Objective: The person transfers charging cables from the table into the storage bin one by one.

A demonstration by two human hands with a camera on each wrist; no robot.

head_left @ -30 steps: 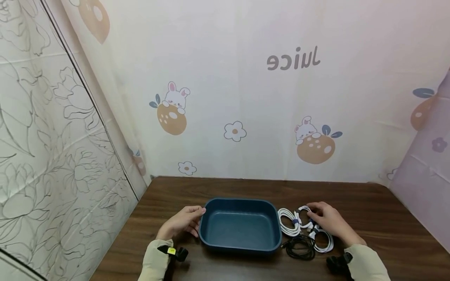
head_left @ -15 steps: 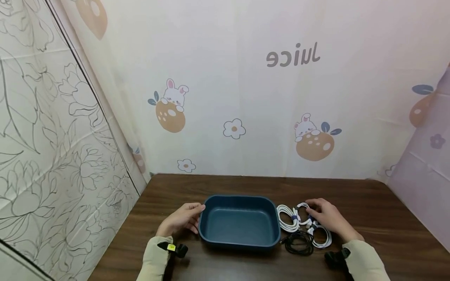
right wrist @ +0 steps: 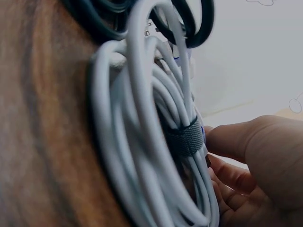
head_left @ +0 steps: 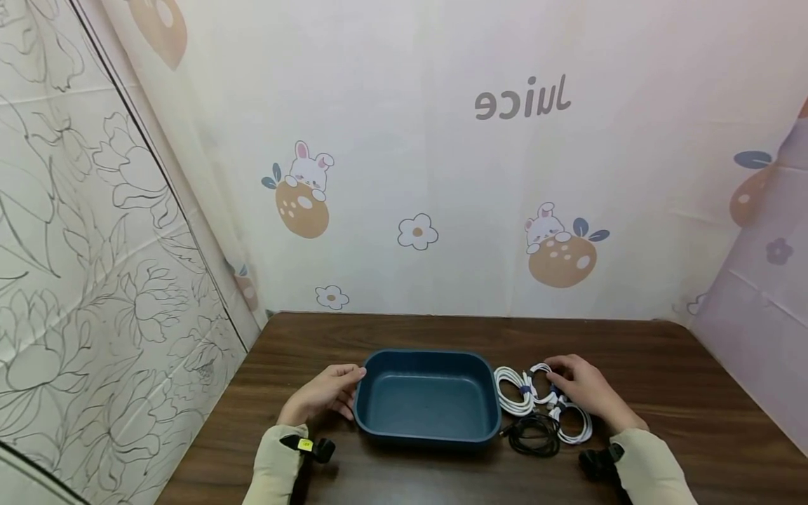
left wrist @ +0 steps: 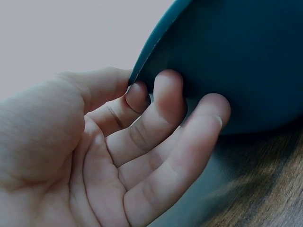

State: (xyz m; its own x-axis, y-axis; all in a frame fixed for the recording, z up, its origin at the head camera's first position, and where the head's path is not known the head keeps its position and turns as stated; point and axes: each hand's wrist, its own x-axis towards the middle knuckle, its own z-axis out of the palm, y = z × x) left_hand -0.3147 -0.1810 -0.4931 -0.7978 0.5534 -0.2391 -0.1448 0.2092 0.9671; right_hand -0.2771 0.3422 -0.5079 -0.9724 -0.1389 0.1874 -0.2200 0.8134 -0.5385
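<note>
Dark teal tray point(head_left: 426, 407): between the hands; best held flat and steady.
Left hand point(head_left: 325, 394): pinches the tray's rim; light pressure should avoid tilting it.
Right hand point(head_left: 587, 386): fingers narrow at the far white cable coil point(head_left: 539, 367); whether they pinch is hidden.
Black cable coil point(head_left: 538, 422): nearer the body than the right fingertips; avoid snagging.
Near white cable coil point(head_left: 577, 440): just bodyward of the right hand; separate plugs gently.

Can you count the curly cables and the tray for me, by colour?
White cables: 3
Black cable: 1
Dark blue tray: 1
Total: 5
</note>
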